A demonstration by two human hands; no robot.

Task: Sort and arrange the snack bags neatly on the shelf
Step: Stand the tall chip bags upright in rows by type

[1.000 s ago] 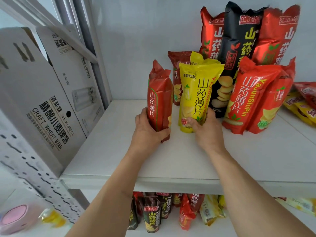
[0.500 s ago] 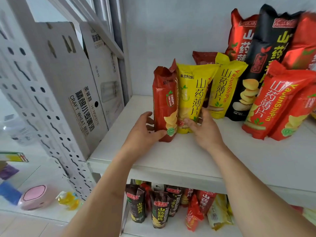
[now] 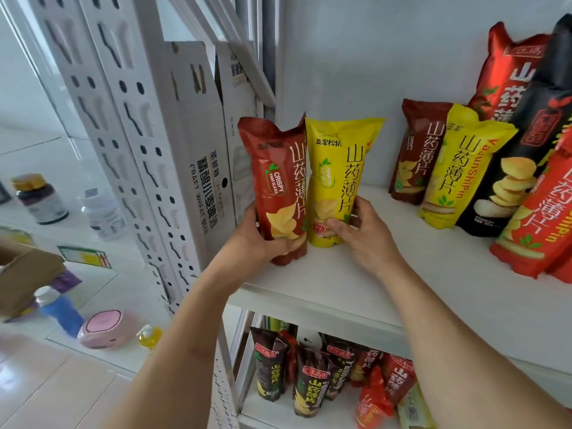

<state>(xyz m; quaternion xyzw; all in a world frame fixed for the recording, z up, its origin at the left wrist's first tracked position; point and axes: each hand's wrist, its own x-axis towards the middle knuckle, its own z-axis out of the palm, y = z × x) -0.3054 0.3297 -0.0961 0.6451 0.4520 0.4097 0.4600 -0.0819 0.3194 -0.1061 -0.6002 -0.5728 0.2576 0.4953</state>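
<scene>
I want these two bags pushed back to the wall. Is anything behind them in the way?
Nothing visible: the shelf behind the dark red bag and yellow bag looks bare to the wall, though the bags hide part of it.

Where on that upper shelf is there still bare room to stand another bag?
Bare shelf lies along the front edge, and behind, between the held yellow bag and the dark red bag by the wall. The right end is crowded with leaning bags. The left hand and right hand fill the left corner.
</scene>
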